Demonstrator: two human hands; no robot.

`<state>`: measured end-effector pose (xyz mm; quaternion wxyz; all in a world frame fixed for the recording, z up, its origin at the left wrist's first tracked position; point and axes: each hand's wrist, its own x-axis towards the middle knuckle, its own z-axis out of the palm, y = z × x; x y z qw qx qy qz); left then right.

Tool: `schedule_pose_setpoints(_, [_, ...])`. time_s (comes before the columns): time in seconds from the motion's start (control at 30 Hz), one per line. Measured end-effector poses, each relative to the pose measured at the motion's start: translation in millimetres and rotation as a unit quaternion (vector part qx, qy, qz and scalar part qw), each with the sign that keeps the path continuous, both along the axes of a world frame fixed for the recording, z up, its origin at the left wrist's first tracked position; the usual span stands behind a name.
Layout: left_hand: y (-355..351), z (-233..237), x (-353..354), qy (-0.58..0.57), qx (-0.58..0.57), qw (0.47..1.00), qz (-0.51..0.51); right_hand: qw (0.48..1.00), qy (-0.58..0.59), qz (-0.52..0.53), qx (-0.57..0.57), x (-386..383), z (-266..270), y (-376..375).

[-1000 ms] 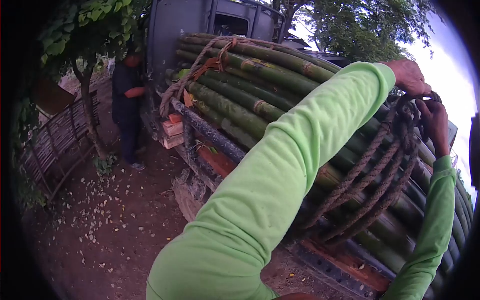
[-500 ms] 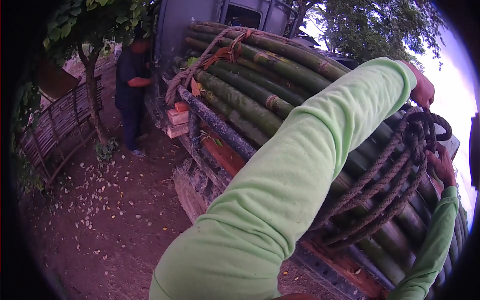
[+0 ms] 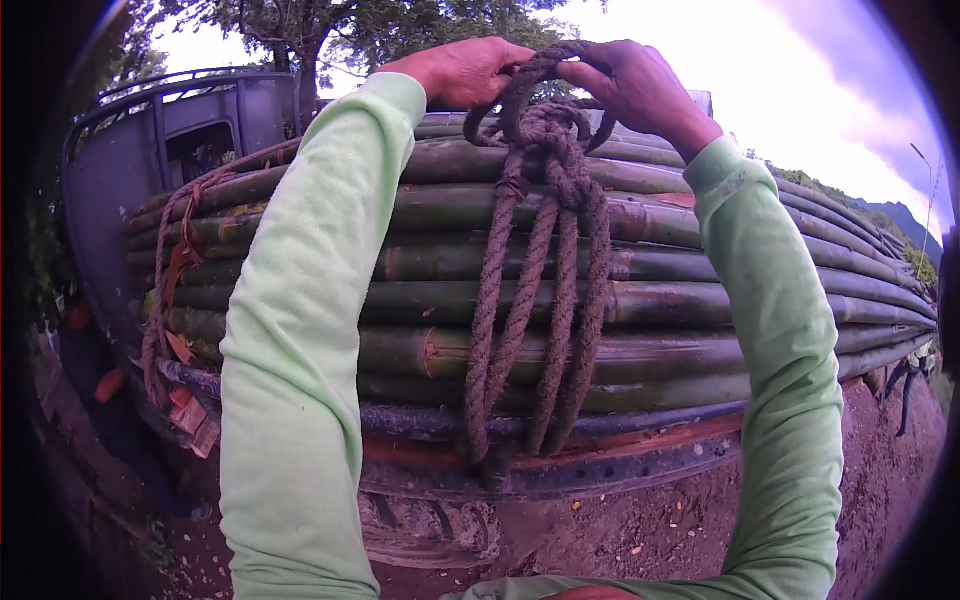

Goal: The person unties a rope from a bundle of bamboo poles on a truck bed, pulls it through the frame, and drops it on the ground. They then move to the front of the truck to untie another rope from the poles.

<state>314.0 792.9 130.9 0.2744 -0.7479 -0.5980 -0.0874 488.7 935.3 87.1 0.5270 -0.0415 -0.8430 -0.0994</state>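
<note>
Gripping the rope (image 3: 541, 67) above its knot (image 3: 553, 130), upper centre, my left hand (image 3: 462, 73) and right hand (image 3: 642, 88) hold closed fingers; even tension gives best control.

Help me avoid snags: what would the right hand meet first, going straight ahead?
The right hand would first meet the rope loop at its fingertips; beyond, perhaps the left hand, though depth is unclear.

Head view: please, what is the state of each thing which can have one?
Near rope: knotted, looped on top.
Left hand: closed on near rope.
Right hand: closed on near rope.
Bamboo: stacked lengthwise.
Far rope: passed over bamboo.
Truck: loaded with bamboo.
</note>
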Motion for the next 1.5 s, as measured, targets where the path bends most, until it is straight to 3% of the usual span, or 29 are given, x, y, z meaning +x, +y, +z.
schedule_pose_setpoints(0.13, [-17,6,-19,0.075,0.119,0.99,-0.01,0.994,-0.107,-0.013,-0.034,35,-20,18])
schedule_pose_setpoints(0.2, [-21,-3,-45,0.093,0.201,0.97,-0.103,0.982,-0.179,0.002,-0.058,39,-29,36])
schedule_pose_setpoints(0.3, [-33,-20,-73,-0.088,0.234,0.968,0.025,0.991,-0.112,0.034,-0.063,28,-42,61])
schedule_pose_setpoints(0.33, [-36,-25,-77,-0.11,0.239,0.962,0.074,0.992,-0.095,0.048,-0.063,24,-40,57])
schedule_pose_setpoints(0.4, [-36,-33,-88,-0.104,0.242,0.963,0.059,0.997,-0.061,0.04,-0.019,22,-28,24])
schedule_pose_setpoints(0.5, [-38,-33,-45,0.135,0.335,0.929,-0.081,0.999,0.038,0.039,0.003,13,-15,-18])
schedule_pose_setpoints(0.6, [-30,-25,-18,0.047,0.173,0.97,-0.165,0.997,0.047,0.053,-0.005,11,-14,-42])
schedule_pose_setpoints(0.63, [-29,-21,-13,0.004,0.109,0.99,-0.09,0.997,0.04,0.064,-0.021,11,-15,-44])
schedule_pose_setpoints(0.77, [-36,-17,-21,0.069,0.15,0.984,-0.067,0.994,0.109,0.021,-0.01,20,-12,-30])
schedule_pose_setpoints(0.87, [-48,0,-68,0.075,0.238,0.968,0.012,0.985,0.002,0.167,0.035,2,-5,7])
schedule_pose_setpoints(0.9, [-59,5,-84,0.047,0.274,0.959,0.053,0.978,-0.136,0.151,-0.051,11,2,-2])
schedule_pose_setpoints(1.0, [-80,9,-117,0.01,0.324,0.928,0.181,0.968,-0.194,0.151,-0.041,13,6,-14])
schedule_pose_setpoints(1.03, [-87,7,-127,-0.003,0.339,0.919,0.201,0.983,-0.175,0.063,-0.007,17,3,-23])
schedule_pose_setpoints(1.17, [-110,7,-187,-0.028,0.418,0.847,0.328,0.973,-0.189,-0.066,0.119,31,-23,-30])
schedule_pose_setpoints(1.27, [-140,9,-223,-0.128,0.335,0.783,0.509,0.958,-0.186,-0.101,0.192,55,-39,16])
schedule_pose_setpoints(1.33, [-153,-8,-208,-0.111,0.282,0.769,0.563,0.959,-0.157,-0.163,0.172,78,-46,60])
schedule_pose_setpoints(1.4, [-156,-13,-175,-0.069,0.231,0.747,0.619,0.98,-0.177,-0.077,0.052,86,-50,69])
schedule_pose_setpoints(1.43, [-151,-10,-155,-0.051,0.153,0.712,0.684,0.982,-0.184,-0.033,-0.008,87,-49,70])
schedule_pose_setpoints(1.5, [-155,-2,-127,-0.025,0.015,0.766,0.642,0.983,-0.171,0.031,-0.059,81,-47,56])
